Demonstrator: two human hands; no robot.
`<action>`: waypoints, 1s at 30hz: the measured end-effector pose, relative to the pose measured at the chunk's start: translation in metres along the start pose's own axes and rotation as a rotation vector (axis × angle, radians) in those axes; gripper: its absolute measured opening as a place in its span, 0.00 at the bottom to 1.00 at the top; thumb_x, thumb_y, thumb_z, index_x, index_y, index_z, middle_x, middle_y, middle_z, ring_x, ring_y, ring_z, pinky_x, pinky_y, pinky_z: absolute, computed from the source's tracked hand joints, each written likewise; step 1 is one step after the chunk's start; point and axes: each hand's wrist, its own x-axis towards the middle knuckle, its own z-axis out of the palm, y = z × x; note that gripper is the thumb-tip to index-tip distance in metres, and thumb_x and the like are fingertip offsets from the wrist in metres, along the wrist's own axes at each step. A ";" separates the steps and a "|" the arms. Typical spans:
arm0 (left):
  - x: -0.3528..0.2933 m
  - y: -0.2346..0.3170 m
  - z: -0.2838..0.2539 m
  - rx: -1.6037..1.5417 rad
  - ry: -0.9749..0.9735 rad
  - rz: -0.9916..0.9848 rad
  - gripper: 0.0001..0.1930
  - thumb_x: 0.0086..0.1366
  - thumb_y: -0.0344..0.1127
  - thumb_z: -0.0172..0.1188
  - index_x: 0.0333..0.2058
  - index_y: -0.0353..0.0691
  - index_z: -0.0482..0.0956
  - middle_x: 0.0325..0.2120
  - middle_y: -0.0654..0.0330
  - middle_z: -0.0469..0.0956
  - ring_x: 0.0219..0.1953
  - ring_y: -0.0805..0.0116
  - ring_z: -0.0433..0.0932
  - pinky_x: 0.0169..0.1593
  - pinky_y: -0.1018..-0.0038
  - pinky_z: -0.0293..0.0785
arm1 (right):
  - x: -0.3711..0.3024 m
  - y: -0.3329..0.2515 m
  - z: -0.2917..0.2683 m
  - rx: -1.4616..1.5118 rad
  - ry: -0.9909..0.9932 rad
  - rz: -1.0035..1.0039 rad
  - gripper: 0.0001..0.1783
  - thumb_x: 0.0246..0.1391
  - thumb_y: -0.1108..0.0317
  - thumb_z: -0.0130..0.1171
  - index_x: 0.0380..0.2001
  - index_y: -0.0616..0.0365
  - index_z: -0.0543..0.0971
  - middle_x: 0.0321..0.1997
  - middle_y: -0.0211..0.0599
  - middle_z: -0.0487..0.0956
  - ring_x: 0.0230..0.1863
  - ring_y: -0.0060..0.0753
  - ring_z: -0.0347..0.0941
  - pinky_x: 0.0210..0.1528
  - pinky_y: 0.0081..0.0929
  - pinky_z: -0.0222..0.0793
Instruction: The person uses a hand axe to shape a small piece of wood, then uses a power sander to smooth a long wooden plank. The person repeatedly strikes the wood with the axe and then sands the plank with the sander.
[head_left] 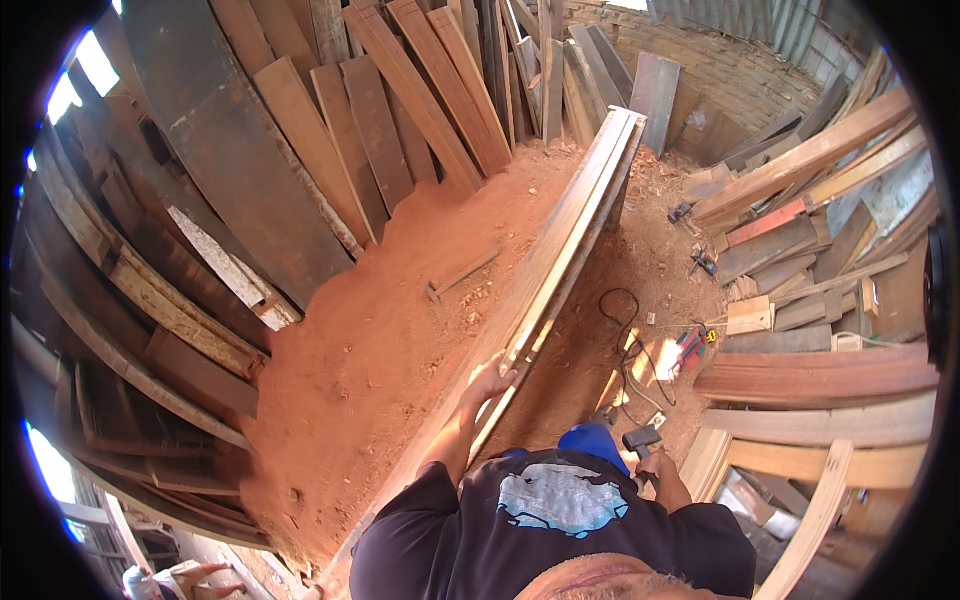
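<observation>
A long pale timber board [572, 222] runs from near my body up to the far end, raised above the ground on its edge supports. My left hand [490, 381] is closed over its edge, partway along the near half, with the fingertips partly hidden. My right hand [657, 466] grips a hammer [641, 438] with a dark, blocky head, held out beside my right side, apart from the board. Blue cloth [592, 440] shows below my dark shirt, between the board and the hammer.
Reddish sawdust [370, 320] covers the ground left of the board, with a thin stick-like tool [465, 274] lying on it. Many planks [400, 100] lean along the far and left sides. At right are a red-and-green power tool [690, 350], a black cord [628, 345] and stacked timber [820, 375].
</observation>
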 end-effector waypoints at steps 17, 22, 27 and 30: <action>-0.235 -0.267 0.011 0.102 -0.007 0.080 0.58 0.58 0.68 0.63 0.73 0.32 0.47 0.71 0.38 0.54 0.73 0.36 0.52 0.72 0.46 0.54 | -0.139 -0.006 0.283 0.111 0.126 0.099 0.31 0.45 0.52 0.68 0.47 0.66 0.85 0.51 0.56 0.84 0.57 0.50 0.81 0.56 0.41 0.77; -0.207 -0.281 0.051 0.110 0.033 0.119 0.53 0.61 0.65 0.61 0.72 0.32 0.51 0.68 0.37 0.59 0.67 0.34 0.61 0.69 0.43 0.58 | -0.146 0.053 0.348 0.199 0.133 0.133 0.27 0.46 0.53 0.67 0.46 0.61 0.86 0.52 0.52 0.85 0.58 0.49 0.81 0.56 0.41 0.77; -0.178 -0.321 0.082 0.222 0.232 0.284 0.55 0.61 0.72 0.56 0.68 0.24 0.60 0.62 0.29 0.68 0.63 0.32 0.69 0.65 0.45 0.67 | -0.205 0.063 0.437 0.164 0.182 0.077 0.24 0.45 0.60 0.66 0.43 0.66 0.85 0.49 0.56 0.85 0.53 0.50 0.83 0.52 0.44 0.78; -0.175 -0.377 0.084 0.176 0.248 0.305 0.50 0.62 0.70 0.59 0.66 0.28 0.65 0.57 0.37 0.76 0.56 0.38 0.78 0.59 0.50 0.74 | -0.213 0.083 0.478 0.157 0.121 0.045 0.24 0.45 0.62 0.66 0.42 0.71 0.84 0.47 0.60 0.85 0.51 0.51 0.84 0.50 0.45 0.79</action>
